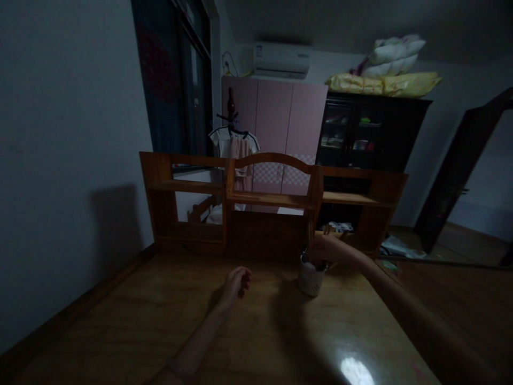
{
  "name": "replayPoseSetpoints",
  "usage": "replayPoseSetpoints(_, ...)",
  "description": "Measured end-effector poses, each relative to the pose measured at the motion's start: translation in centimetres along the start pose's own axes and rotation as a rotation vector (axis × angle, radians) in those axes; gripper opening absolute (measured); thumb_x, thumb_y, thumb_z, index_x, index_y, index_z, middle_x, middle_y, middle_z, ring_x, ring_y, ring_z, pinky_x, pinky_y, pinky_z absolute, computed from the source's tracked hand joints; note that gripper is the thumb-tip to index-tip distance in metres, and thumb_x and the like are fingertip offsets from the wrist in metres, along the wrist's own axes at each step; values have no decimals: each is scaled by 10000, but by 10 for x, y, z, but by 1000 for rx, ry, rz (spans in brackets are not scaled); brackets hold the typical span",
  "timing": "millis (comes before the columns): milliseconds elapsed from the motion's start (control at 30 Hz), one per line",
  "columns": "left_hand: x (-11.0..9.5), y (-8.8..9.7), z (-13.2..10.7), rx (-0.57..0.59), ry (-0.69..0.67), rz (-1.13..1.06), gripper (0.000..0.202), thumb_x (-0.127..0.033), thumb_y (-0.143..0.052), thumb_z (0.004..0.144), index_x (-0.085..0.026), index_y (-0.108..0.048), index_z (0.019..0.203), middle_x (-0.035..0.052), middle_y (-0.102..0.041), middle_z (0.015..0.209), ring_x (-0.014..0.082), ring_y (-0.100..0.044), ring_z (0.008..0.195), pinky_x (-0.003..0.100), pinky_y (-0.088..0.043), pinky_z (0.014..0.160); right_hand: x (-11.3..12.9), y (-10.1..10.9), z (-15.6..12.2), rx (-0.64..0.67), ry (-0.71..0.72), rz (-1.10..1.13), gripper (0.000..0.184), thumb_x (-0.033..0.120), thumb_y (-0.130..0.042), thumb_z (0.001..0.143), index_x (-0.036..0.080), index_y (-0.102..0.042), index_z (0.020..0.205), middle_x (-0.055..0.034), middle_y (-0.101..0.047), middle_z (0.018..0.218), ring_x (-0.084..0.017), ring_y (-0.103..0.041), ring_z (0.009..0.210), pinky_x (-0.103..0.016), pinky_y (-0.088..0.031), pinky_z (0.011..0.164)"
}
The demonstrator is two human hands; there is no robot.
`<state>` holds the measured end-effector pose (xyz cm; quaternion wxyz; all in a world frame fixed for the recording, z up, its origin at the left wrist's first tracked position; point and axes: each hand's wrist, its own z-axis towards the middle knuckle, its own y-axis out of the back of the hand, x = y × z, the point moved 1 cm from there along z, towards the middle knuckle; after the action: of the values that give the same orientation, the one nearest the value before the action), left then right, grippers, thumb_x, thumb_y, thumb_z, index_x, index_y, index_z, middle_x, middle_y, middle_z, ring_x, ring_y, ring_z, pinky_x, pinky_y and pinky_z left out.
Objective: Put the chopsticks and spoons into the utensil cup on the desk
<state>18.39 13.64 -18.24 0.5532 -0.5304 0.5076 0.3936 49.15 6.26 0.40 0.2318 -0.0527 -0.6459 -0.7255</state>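
Note:
The room is dim. My left hand (237, 282) rests low over the wooden desk (256, 331) with its fingers curled loosely inward and nothing visible in it. My right hand (324, 249) reaches over the top of a small white cup-shaped holder (310, 278) that stands on the desk near the shelf unit. Its fingers are bent down at the holder's mouth, where some dark thin items stick up. Whether the fingers grip one of them is too dark to tell.
A wooden shelf unit (272, 200) with open compartments stands along the back of the desk. Behind it are a clothes rack (232, 136), a pink wardrobe (280, 123), a dark glass cabinet (368, 133) topped with bedding, and an air conditioner (282, 59).

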Motion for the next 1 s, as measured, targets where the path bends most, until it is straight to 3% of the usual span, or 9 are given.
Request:
replayPoseSetpoints(133,3,1,4,-3,1,5,215,-378,-551,627,-175,-582,689,-26,-570,564,97,-507,403,167,-259,357,8,22,-8,-98,-2,-39,252,322,-533,877,163,-677,744,-37,-683,643,-139,-601,539,-199,-350,467)
replayPoseSetpoints(300,7,3,6,8,-3,3,241,-406,-565,643,-175,-584,710,-28,-563,561,103,-512,398,168,-253,351,48,42,-37,-665,69,-255,394,420,-435,959,185,-596,686,-12,-611,575,-126,-559,511,-224,-302,507)
replayPoseSetpoints(367,9,5,6,4,-17,1,256,-419,-571,656,-183,-588,755,-40,-551,556,103,-514,403,166,-252,353,67,31,-53,-722,166,-286,360,379,-434,968,185,-569,697,-3,-582,565,-116,-534,501,-229,-286,509)
replayPoseSetpoints(433,11,6,6,-12,-36,3,294,-439,-577,675,-197,-592,841,-55,-543,560,100,-514,408,161,-254,356,81,5,-69,-679,347,-321,322,291,-439,967,184,-536,680,-4,-563,577,-114,-504,520,-242,-300,548)
replayPoseSetpoints(533,11,7,6,-56,-62,18,393,-502,-585,700,-214,-572,967,-71,-535,564,99,-505,405,158,-249,350,85,-55,-83,-417,618,-403,232,156,-436,927,186,-523,715,0,-569,616,-119,-478,555,-267,-308,598)
replayPoseSetpoints(600,10,8,6,-77,-83,38,429,-554,-599,704,-207,-568,953,-74,-525,551,97,-488,397,161,-248,346,76,-98,-86,-316,667,-422,171,120,-447,882,188,-524,744,-2,-573,631,-126,-464,554,-283,-284,574)
replayPoseSetpoints(700,8,8,7,-81,-115,78,445,-598,-655,673,-182,-575,808,-76,-492,493,82,-455,383,164,-267,362,57,-144,-82,-165,609,-347,65,134,-505,825,185,-536,798,-22,-623,707,-143,-509,617,-280,-298,572)
replayPoseSetpoints(800,6,7,7,-80,-124,115,455,-599,-704,644,-175,-579,750,-83,-459,426,68,-399,346,163,-250,363,42,-159,-79,-115,469,-172,109,102,-492,812,185,-545,857,-38,-646,793,-145,-547,669,-256,-328,586)
replayPoseSetpoints(1000,5,5,1,-80,-119,110,439,-594,-714,643,-191,-541,677,-85,-445,441,64,-395,353,162,-248,363,30,-153,-84,-123,323,216,96,123,-463,852,202,-518,862,-15,-618,819,-139,-563,737,-229,-372,648)
